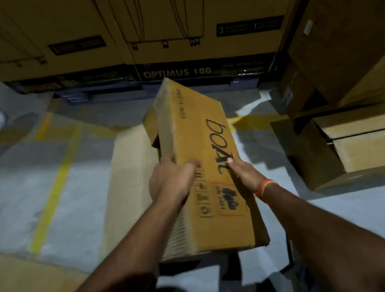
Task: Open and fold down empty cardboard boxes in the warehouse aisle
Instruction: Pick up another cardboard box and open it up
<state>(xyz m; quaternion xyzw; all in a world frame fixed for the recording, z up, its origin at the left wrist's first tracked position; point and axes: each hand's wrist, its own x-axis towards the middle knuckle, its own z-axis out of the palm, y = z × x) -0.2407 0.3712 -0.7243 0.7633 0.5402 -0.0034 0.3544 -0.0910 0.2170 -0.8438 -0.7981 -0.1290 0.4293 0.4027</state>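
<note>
Item, far left: yellow floor line [55,181] on grey concrete, no bearing on my work. Item: flattened cardboard sheet [130,186] lying on the floor below my hands. Item: my left hand [173,180], fingers curled over the left long edge of the cardboard box [201,149], gripping it. Item: the box itself, held up in the air above the sheet, marked in black pen, its long axis running away from me toward the stacked Optimus 100 cartons [177,42]; both hands sit at its near half, so the far end is the free one. Item: my right hand [245,171], orange wristband, fingers clamped on the right edge. Item, right: open cartons [350,150] on the floor.
</note>
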